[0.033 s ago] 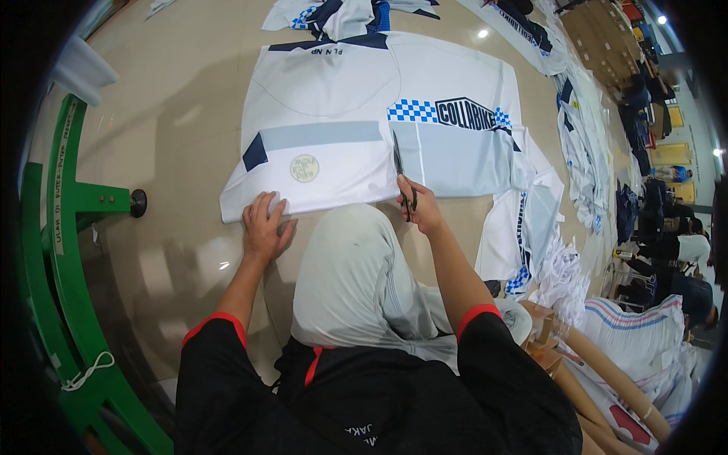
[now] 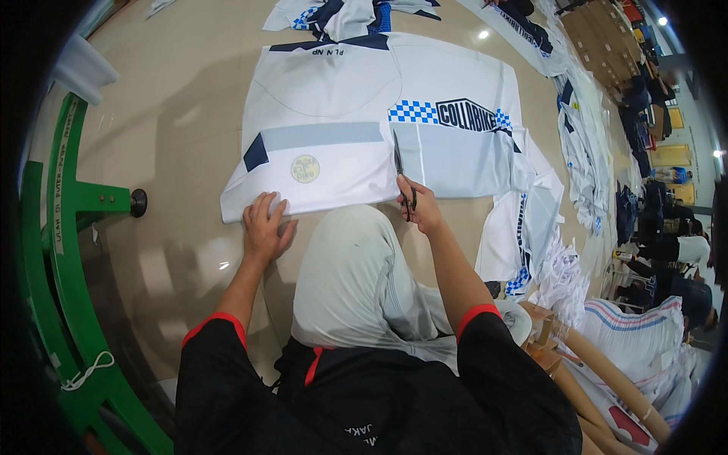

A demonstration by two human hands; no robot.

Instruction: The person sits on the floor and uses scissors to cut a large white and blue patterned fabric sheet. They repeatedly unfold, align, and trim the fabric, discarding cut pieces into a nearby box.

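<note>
A large white printed fabric sheet (image 2: pixel 326 87) lies on the floor in front of my knee, with navy corners, a grey band and a round pale emblem. Its right part bears blue-and-white checks and a light grey panel (image 2: pixel 462 161). My left hand (image 2: pixel 265 226) rests at the sheet's near edge, fingers spread, holding nothing. In my right hand (image 2: pixel 419 206) is a pair of black-handled scissors (image 2: pixel 399 157), fingers wrapped round the handles. The blades point away from me, along the line between the white part and the grey panel. Whether they are cutting through cloth I cannot tell.
A green metal frame (image 2: pixel 72 167) stands on the left. More printed fabric pieces (image 2: pixel 345 19) lie beyond the sheet, and others (image 2: pixel 523 212) to its right. White scraps (image 2: pixel 561 277), cardboard tubes (image 2: pixel 616 371) and a white sack (image 2: pixel 633 330) crowd the right side. People (image 2: pixel 690 250) are farther off.
</note>
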